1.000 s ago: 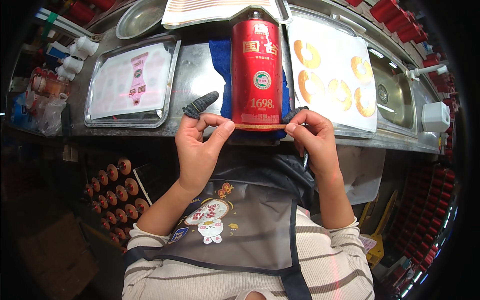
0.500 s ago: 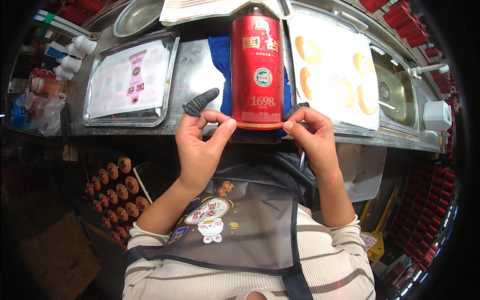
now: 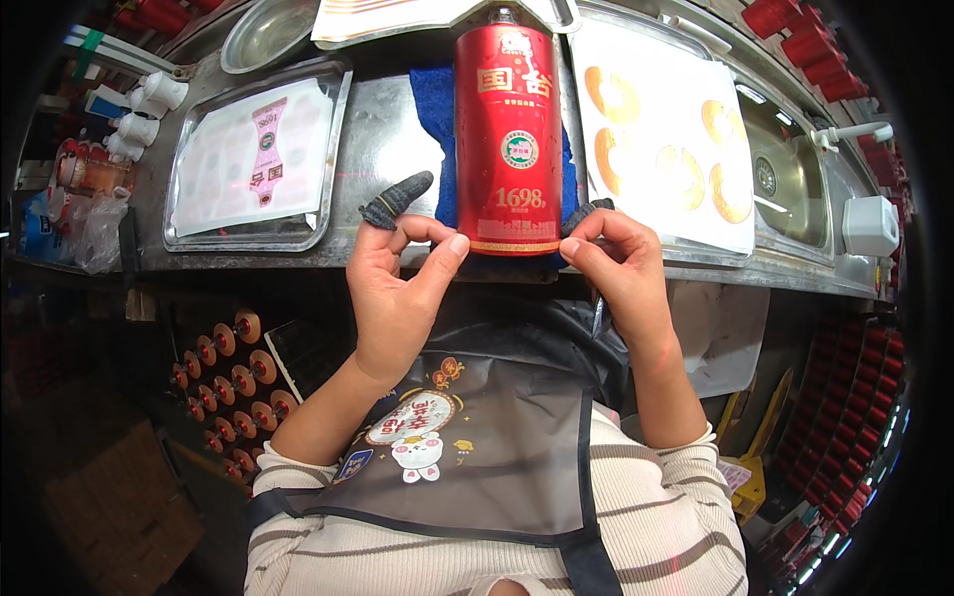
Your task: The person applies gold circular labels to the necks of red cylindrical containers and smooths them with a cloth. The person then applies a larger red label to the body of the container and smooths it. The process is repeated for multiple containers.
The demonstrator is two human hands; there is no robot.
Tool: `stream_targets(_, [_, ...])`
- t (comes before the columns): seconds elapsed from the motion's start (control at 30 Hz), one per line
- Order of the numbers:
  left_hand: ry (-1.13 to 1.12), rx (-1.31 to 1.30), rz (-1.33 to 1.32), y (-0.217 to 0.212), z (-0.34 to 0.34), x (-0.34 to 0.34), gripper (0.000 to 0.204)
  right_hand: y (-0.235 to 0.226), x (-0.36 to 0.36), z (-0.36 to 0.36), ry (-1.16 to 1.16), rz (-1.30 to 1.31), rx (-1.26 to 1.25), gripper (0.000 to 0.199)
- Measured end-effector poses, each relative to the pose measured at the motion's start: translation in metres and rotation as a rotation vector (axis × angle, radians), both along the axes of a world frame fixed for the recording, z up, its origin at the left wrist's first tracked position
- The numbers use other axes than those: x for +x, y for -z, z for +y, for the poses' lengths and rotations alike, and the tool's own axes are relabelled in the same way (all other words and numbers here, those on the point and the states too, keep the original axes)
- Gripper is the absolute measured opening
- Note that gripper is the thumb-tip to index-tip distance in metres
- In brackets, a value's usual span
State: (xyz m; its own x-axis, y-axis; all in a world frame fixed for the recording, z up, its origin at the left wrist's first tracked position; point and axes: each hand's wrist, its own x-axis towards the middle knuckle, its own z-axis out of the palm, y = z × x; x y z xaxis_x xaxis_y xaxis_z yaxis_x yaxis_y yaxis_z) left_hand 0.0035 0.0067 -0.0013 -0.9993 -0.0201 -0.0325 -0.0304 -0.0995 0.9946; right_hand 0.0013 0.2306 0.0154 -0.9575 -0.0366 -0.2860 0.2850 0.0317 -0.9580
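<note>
A red bottle (image 3: 507, 149) with gold and white print lies on a blue cloth (image 3: 431, 109), its base toward me. A narrow gold band (image 3: 515, 245) runs around the base. My left hand (image 3: 397, 283) is closed in a pinch at the left end of this band, its thumb touching the bottle's edge. A dark grey finger cover (image 3: 396, 202) sits on one of its raised fingers. At the right end of the band my right hand (image 3: 626, 273) pinches too, a similar cover (image 3: 588, 216) on one finger. A thin metal tool (image 3: 597, 316) shows below its palm, mostly hidden.
On the left, a metal tray (image 3: 333, 189) bears a sheet with a pink decal (image 3: 268, 154). Gold ring decals (image 3: 730, 194) lie on a white sheet at right, beside a sink (image 3: 780, 184). A metal bowl (image 3: 266, 40) stands at the back. Racks of red parts (image 3: 825, 427) flank me.
The view has shifted very slightly. Both hands keep their pinch at the bottle's base.
</note>
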Motion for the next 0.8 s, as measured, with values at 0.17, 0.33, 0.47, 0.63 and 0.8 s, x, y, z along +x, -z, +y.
stream_targets(0.17, [0.003,-0.001,-0.013,-0.0021,-0.0001,-0.0007,0.049,-0.0012,-0.0006,-0.0005,-0.002,-0.007,0.007,0.011])
stream_targets(0.33, [0.006,0.007,-0.013,0.0003,-0.0017,-0.0017,0.048,-0.0002,-0.001,-0.0008,-0.004,-0.01,0.012,0.011])
stream_targets(0.47, [0.011,0.031,-0.045,-0.0019,-0.0023,-0.0023,0.048,-0.0004,-0.0016,-0.0013,-0.007,-0.009,0.001,0.011])
stream_targets(0.63, [0.018,0.047,-0.059,0.0,-0.0045,-0.0031,0.049,0.0015,-0.0014,-0.0004,-0.02,-0.021,0.015,0.01])
stream_targets(0.8, [0.013,0.065,-0.074,0.0072,-0.0076,-0.0033,0.044,0.0029,0.0,0.0,0.008,-0.047,-0.001,0.005])
